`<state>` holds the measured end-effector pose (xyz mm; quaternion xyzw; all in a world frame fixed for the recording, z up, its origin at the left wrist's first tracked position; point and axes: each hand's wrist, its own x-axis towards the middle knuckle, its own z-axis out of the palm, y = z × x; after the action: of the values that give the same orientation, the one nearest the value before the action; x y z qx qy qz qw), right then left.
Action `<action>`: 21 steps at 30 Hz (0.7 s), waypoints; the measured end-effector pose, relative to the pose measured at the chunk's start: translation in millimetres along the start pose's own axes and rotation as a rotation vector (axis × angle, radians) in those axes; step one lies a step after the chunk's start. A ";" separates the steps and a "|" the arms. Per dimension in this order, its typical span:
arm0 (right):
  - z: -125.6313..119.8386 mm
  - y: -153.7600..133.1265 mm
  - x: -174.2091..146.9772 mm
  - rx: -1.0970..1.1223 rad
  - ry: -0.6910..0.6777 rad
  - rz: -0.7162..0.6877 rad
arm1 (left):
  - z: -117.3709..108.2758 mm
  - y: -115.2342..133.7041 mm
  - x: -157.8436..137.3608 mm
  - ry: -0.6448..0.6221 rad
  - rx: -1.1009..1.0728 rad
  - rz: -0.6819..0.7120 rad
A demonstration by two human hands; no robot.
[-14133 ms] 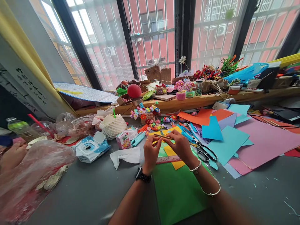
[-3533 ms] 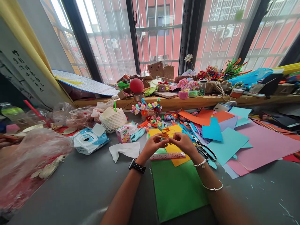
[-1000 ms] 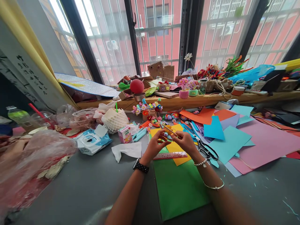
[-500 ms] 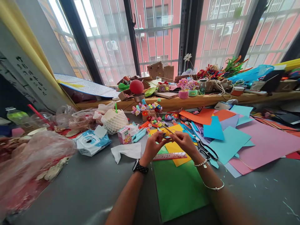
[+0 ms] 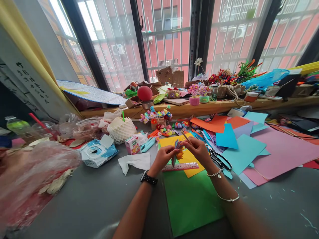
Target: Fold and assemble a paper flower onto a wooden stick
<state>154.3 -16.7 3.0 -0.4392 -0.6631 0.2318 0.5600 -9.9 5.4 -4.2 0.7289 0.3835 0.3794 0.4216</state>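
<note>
My left hand (image 5: 163, 158) is closed on a small folded paper piece (image 5: 177, 151) with purple, teal and orange parts. Close beside it, my right hand (image 5: 196, 151) pinches a thin brown stick (image 5: 185, 136), its upper end pointing up and left. Whether the right fingers also touch the paper piece I cannot tell. Below the hands a pink patterned ruler (image 5: 190, 165) lies across yellow paper (image 5: 190, 171). A green sheet (image 5: 194, 202) is spread nearer to me. Black-handled scissors (image 5: 220, 159) lie right of my right wrist.
Coloured paper sheets (image 5: 286, 149) cover the table's right side. To the left are a wipes pack (image 5: 99, 151), a small pink box (image 5: 132, 145), a white tissue (image 5: 134, 162) and a netted coconut (image 5: 121, 128). Craft flowers (image 5: 156, 116) stand behind the hands, below a cluttered sill.
The paper piece has been turned more upright, showing its folded layers and orange part. My right hand has tipped the stick steeper, and its fingers have moved slightly right.
</note>
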 end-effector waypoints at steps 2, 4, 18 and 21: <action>-2.2 -1.9 0.1 0.019 -0.046 -0.020 | -0.6 0.6 -0.2 -0.059 -0.063 -0.031; -4.1 -3.2 0.0 0.036 -0.111 -0.023 | -1.3 0.6 -0.8 -0.098 -0.095 -0.058; 5.7 10.1 2.3 -0.136 -0.064 -0.065 | 4.8 -7.7 4.9 -0.100 0.000 0.011; 10.6 11.0 0.6 -0.211 -0.037 -0.085 | 8.7 -13.1 4.5 -0.104 -0.193 -0.051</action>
<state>147.8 -8.6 -8.3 -0.4627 -0.7121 0.1449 0.5078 -3.5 11.1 -18.1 0.6937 0.3413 0.3654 0.5185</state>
